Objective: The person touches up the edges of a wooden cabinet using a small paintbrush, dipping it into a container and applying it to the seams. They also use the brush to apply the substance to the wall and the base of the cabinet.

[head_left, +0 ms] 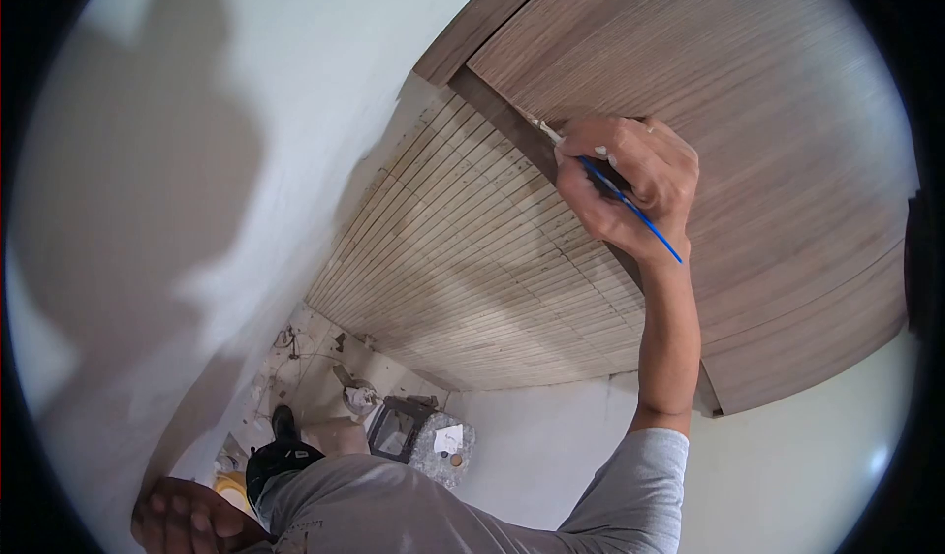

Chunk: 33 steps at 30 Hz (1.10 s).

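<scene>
My right hand [630,185] is raised and grips a thin blue-handled paintbrush [635,212]. The brush's pale tip [544,128] touches the seam where the brown wood-grain door [748,101] meets the pale ribbed wall panel [482,259]. My left hand [187,520] hangs low at the bottom left, beside my grey trousers, fingers curled; whether it holds anything is not visible. A yellow object [232,490] sits just past it.
A white plastered wall [197,160] fills the left, with my shadow on it. Down on the floor lie a dark frame [399,428], a speckled stone slab with a white scrap [445,446], and scattered debris [295,342]. My black shoe [283,424] is below.
</scene>
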Motion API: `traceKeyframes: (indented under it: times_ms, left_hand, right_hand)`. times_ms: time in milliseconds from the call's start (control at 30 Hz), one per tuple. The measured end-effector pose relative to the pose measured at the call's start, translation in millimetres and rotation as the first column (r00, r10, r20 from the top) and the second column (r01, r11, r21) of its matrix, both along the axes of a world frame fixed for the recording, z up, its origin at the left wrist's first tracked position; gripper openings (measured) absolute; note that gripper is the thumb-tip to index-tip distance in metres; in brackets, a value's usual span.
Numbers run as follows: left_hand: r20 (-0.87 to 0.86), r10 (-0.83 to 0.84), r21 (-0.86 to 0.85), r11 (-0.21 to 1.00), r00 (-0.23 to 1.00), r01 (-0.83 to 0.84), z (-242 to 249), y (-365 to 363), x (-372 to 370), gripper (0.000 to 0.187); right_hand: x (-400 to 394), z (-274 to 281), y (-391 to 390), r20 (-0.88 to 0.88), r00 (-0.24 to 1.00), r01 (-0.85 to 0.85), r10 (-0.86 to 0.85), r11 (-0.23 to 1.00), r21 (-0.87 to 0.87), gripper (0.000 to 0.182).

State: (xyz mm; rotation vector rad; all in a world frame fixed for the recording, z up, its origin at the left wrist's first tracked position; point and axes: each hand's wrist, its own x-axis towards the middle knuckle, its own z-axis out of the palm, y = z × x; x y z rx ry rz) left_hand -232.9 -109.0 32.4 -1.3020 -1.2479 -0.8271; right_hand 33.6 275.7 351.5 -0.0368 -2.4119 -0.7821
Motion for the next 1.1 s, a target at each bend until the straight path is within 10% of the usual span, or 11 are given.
traceKeyframes:
  times_ms: [1100]
  left_hand:
    - [0.001,-0.075,0.003,0.997,0.997,0.075,-18.2,-6.0,-13.6,0.016]
  right_hand:
    - [1.5,-1.8,3.8,0.001,1.000,0.003,-0.003,1.000,0.022,0.020]
